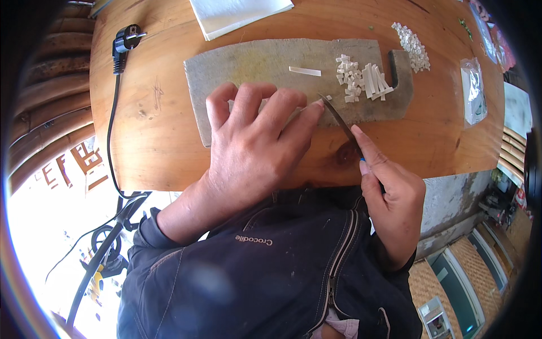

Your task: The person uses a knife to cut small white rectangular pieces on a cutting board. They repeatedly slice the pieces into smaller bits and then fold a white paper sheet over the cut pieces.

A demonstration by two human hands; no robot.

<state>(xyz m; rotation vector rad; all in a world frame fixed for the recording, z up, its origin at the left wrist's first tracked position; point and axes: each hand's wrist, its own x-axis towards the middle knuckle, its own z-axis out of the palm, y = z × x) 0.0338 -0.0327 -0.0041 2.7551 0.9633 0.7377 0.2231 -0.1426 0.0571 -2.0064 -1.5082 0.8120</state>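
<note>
My right hand (pixel 389 183) is closed round a knife (pixel 342 125), its blade tip resting at the cutting board (pixel 254 62). Bent over the board, my left hand (pixel 254 127) has its fingers curled down and its thumb close to the blade. Whatever those fingers press on is mostly hidden beneath them. A tiny white piece (pixel 329 98) lies beside the blade tip. Farther back on the board is a single white strip (pixel 305 71). Toward the board's right end sit a heap of small white cut pieces (pixel 349 76) and several white strips (pixel 375 82) laid side by side.
Another pile of small white bits (pixel 412 46) lies on the wooden table (pixel 164 34) at the back right. Near the right edge is a clear plastic packet (pixel 473 93). White paper sheets (pixel 237 14) lie at the back. A black power plug (pixel 127 40) with its cord rests on the left.
</note>
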